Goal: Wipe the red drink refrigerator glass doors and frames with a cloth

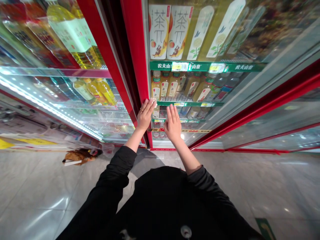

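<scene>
My left hand (145, 116) presses a small white wipe (154, 102) against the edge where the red door frame (136, 40) meets the glass. Its fingers lie over the wipe, leaving only a corner showing, and a ring is on one finger. To its right, my right hand (173, 124) rests with straight fingers against the glass door and holds nothing. Behind the glass stand bottled drinks (173, 85) on wire shelves with green price strips (207, 66). White tea cartons (160, 31) fill the upper shelf.
At left is another lit drinks cooler (85, 71) with red framing. A brown furry object (79, 156) lies on the grey tiled floor (32, 186) near the cooler's base. A red bar (260, 103) slants across the right side.
</scene>
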A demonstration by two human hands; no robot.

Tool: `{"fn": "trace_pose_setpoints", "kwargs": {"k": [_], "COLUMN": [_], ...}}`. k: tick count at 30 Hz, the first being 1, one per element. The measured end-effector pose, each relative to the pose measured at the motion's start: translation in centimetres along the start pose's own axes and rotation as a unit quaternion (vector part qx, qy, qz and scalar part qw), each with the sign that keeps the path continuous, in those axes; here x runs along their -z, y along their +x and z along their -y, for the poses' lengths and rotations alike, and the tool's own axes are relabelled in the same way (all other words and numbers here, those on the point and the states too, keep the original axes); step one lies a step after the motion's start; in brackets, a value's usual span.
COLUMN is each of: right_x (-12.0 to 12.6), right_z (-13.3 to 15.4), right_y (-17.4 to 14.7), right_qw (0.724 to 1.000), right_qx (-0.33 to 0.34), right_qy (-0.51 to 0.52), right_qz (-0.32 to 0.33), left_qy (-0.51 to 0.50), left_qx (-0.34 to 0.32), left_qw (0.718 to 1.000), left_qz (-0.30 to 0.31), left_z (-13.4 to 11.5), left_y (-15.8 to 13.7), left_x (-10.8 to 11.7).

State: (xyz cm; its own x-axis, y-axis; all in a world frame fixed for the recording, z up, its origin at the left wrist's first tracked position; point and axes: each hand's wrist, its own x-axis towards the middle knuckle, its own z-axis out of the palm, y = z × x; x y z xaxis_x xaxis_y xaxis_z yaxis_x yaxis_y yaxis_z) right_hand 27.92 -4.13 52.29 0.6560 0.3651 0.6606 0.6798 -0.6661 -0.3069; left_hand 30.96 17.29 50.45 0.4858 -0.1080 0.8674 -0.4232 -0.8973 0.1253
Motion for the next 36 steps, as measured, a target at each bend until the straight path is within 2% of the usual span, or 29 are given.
{"fn": "trace_pose_setpoints", "kwargs": {"k": [3,5,7,9,11,14,18,22,25,27,30,33,36], "right_x": [-0.2,-0.4,-0.6,-0.6,-0.6,-0.4,-0.5,-0.6,-0.5,-0.3,0.1,0.4,0.8], "right_z": [0.0,0.2,0.4,0.5,0.5,0.2,0.1,0.2,-0.1,-0.5,-1.3,-2.0,-2.6], "right_y": [-0.5,-0.9,-1.2,-1.4,-1.5,-1.5,-1.4,-1.5,-1.6,-1.8,-2.4,-3.0,-3.2], "right_qw": [1.0,1.0,1.0,1.0,1.0,0.999,0.999,1.0,1.0,1.0,1.0,0.999,0.999], "right_qx": [-0.011,-0.014,-0.008,-0.006,-0.014,-0.029,-0.031,-0.019,-0.008,-0.006,-0.027,-0.046,-0.031], "right_qy": [-0.011,-0.011,-0.005,-0.004,-0.009,-0.005,0.005,0.009,0.011,0.004,-0.008,-0.016,-0.021], "right_qz": [-0.006,-0.003,0.001,0.005,0.011,0.018,0.017,0.022,0.005,-0.007,-0.013,-0.016,-0.018], "left_qy": [-0.007,-0.021,-0.031,-0.032,-0.026,-0.014,0.01,0.015,0.016,0.016,0.018,0.005,-0.005], "left_qx": [0.03,0.067,0.121,0.18,0.212,0.204,0.168,0.134,0.107,0.093,0.134,0.185,0.169], "left_qw": [0.997,0.994,0.991,0.983,0.977,0.979,0.985,0.991,0.991,0.992,0.991,0.982,0.986], "left_qz": [-0.065,-0.084,-0.058,-0.016,0.008,-0.011,-0.031,0.016,0.073,0.086,0.027,-0.027,-0.005], "left_z": [0.7,0.8,0.4,-0.3,-1.2,-2.1,-2.7,-2.9,-2.5,-2.2,-2.5,-3.6,-5.0], "left_y": [1.8,2.6,2.3,0.9,-0.9,-2.1,-0.2,1.2,-0.4,-1.8,-2.2,-0.3,1.4], "left_x": [0.0,-0.1,-0.3,-0.6,-0.9,-1.0,-0.9,-1.1,-0.9,-0.7,-0.8,-2.1,-3.8]}}
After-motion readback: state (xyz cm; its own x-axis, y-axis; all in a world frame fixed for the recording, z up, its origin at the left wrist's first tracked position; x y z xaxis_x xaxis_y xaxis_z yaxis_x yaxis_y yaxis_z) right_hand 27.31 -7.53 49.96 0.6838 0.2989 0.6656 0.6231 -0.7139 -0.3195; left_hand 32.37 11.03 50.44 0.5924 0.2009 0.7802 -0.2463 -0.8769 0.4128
